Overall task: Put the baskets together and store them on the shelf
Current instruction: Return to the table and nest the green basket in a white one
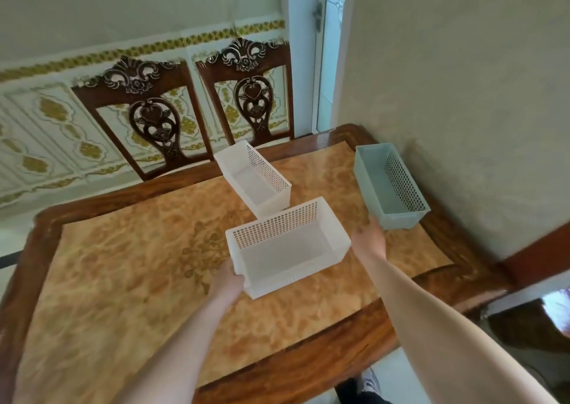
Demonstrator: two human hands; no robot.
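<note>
Clamped on the near left corner of the large white perforated plastic basket [287,246], the left hand [228,281] pinches the rim there, with the thumb side hidden behind the basket wall, so the exact finger placement cannot be told. That corner hold leaves the basket's open top clear, which would suit dropping a smaller basket into it.

This basket appears raised slightly off the glossy wooden table with the marbled amber top [123,264], or tilted on it; the picture does not settle which.

At the near end of the pale blue-green perforated plastic basket [390,187], the right hand [370,238] is stretched out, its fingers meeting or gripping that end wall. Whether they have closed on it cannot be told, since the fingertips are hidden by the basket. That basket sits close to the table's right edge, beside the wall, its open top up.

A narrow white perforated plastic basket [254,178] stands between the other two and further back, untouched, just behind the large white one.

Judging by this layout, the person is gathering the baskets for nesting: the widest one is held as the receiver while the other hand fetches the next. No shelf is in view.

Two carved dark wooden chairs [148,116] stand at the table's far side.
</note>
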